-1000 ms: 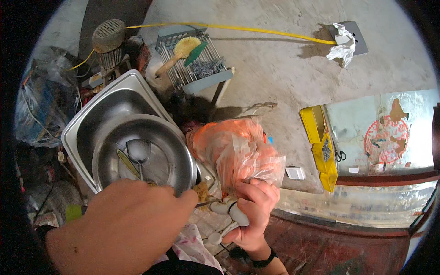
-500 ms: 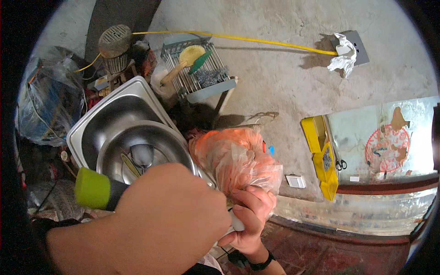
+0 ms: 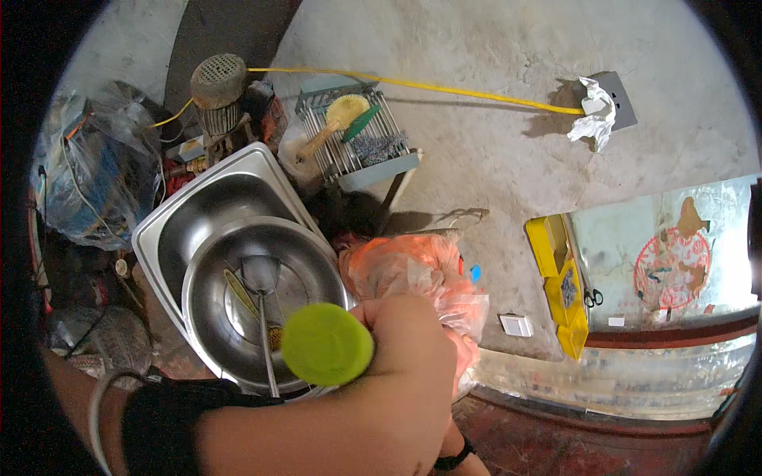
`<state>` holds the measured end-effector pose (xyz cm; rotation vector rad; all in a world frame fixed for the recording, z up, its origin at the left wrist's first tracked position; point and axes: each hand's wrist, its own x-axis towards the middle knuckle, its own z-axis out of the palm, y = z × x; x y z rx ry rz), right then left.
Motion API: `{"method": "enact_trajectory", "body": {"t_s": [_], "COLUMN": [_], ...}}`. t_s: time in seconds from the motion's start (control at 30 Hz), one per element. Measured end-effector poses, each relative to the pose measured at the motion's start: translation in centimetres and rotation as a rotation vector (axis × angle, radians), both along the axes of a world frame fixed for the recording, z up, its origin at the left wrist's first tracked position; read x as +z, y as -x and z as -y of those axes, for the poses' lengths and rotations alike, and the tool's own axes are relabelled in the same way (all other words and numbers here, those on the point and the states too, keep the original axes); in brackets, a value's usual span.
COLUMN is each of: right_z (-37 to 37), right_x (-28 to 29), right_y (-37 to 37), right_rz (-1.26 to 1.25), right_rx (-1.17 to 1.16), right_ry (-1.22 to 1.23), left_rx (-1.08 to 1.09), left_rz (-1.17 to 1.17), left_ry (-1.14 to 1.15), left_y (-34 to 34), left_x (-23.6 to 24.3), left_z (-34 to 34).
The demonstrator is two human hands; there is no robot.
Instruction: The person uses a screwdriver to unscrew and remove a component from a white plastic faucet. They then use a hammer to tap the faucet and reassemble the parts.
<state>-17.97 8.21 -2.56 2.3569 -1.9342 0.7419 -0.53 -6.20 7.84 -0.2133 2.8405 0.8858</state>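
Observation:
My left hand (image 3: 405,373) reaches in from the lower left, closed round a tool with a thick bright-green handle end (image 3: 327,343). That green end points toward me; the tool's working end is hidden behind the hand. My right hand (image 3: 465,357) is mostly covered by the left one; only a strip of its curled fingers and the wrist with a black band show. What it holds is out of sight. Just beyond both hands sits a clear plastic bag (image 3: 413,274) with orange contents. To the left, a steel basin (image 3: 208,317) holds a metal ladle (image 3: 259,275) and a slim yellow-green item (image 3: 240,290).
The basin rests in a steel sink (image 3: 147,246). Behind it are a rack (image 3: 381,170) with a brush and scourer, and a motor (image 3: 218,83). A yellow cable (image 3: 444,91) runs to a wall socket (image 3: 617,99). Yellow holders (image 3: 567,301) and scissors (image 3: 593,298) hang at right.
My left hand has moved right and turned, so the green handle end swings from pointing left to facing me. It now covers most of my right hand. The view has shifted slightly.

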Motion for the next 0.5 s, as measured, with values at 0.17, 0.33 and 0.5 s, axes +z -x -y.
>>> {"method": "enact_trajectory", "body": {"t_s": [0.17, 0.33, 0.5], "right_z": [0.3, 0.4, 1.0], "right_x": [0.3, 1.0, 1.0], "right_y": [-0.3, -0.6, 0.9], "right_rz": [0.109, 0.175, 0.23], "right_rx": [-0.061, -0.015, 0.02], "right_ry": [-0.029, 0.001, 0.089], "left_rx": [-0.009, -0.026, -0.008], "left_rz": [0.02, 0.081, 0.172], "left_ry": [0.098, 0.229, 0.33], "left_y": [-0.5, -2.4, -4.5], "left_x": [0.4, 0.5, 0.9], "left_z": [-1.2, -2.9, -3.2]}}
